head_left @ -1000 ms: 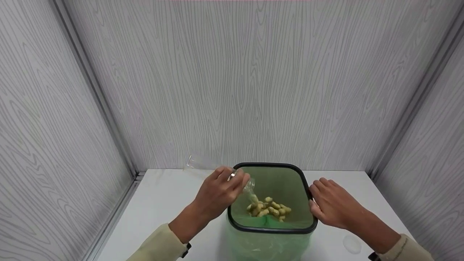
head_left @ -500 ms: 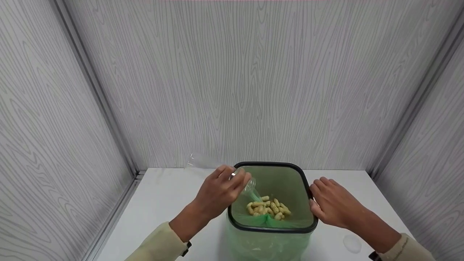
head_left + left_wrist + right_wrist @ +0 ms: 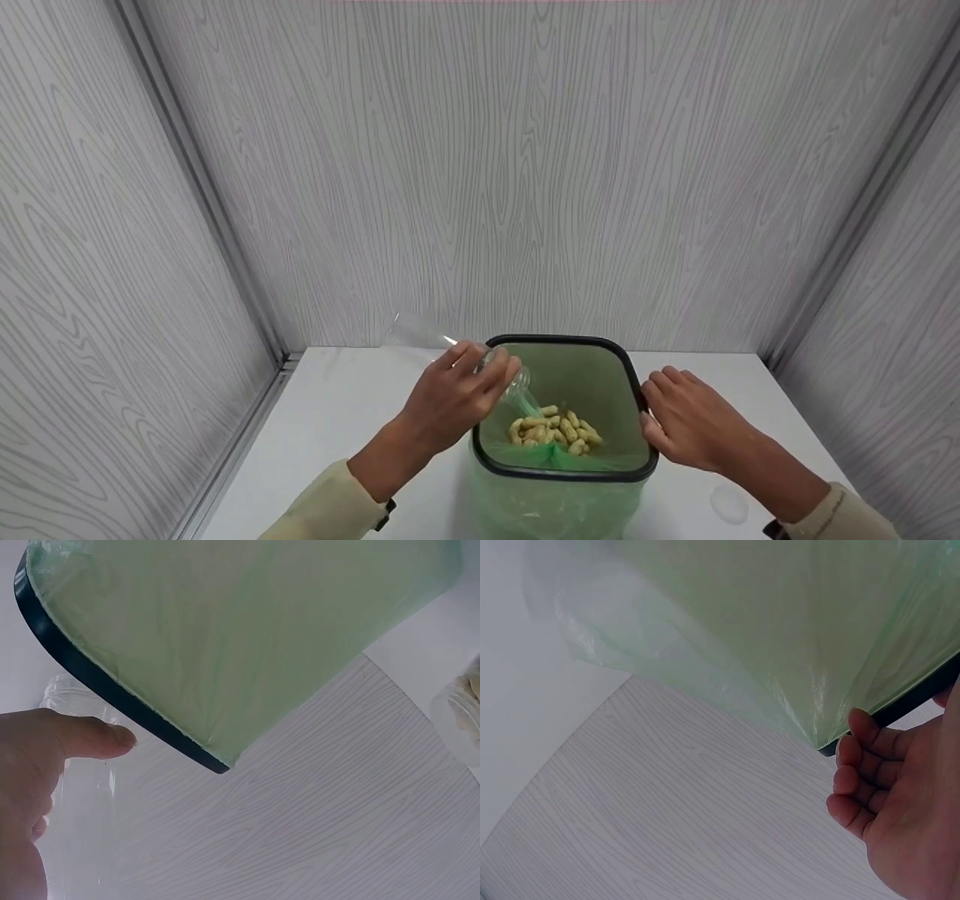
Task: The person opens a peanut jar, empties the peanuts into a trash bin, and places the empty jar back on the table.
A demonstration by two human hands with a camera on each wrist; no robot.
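Observation:
My left hand (image 3: 454, 394) grips a clear plastic bottle (image 3: 416, 332), tilted with its mouth down inside the bin's left side. In the left wrist view my thumb lies across the clear bottle (image 3: 88, 802). The trash bin (image 3: 566, 476) has a black rim and a green bag liner (image 3: 581, 367). Several unshelled peanuts (image 3: 559, 431) lie in a heap on the liner, just below the bottle's mouth. On the bin's right side, my right hand (image 3: 690, 420) holds the rim. Its curled fingers (image 3: 862, 724) show against the black rim in the right wrist view.
A clear round disc (image 3: 729, 504) lies on the white table (image 3: 337, 420), right of the bin. At the right edge of the left wrist view is a clear container (image 3: 457, 720) with tan pieces in it. Grey wood-grain panels (image 3: 480, 172) enclose the table's back and sides.
Peanuts have fallen from the bottle's mouth onto the heap, which has shifted. The bottle's raised base has tipped up slightly. Both hands stay nearly in place.

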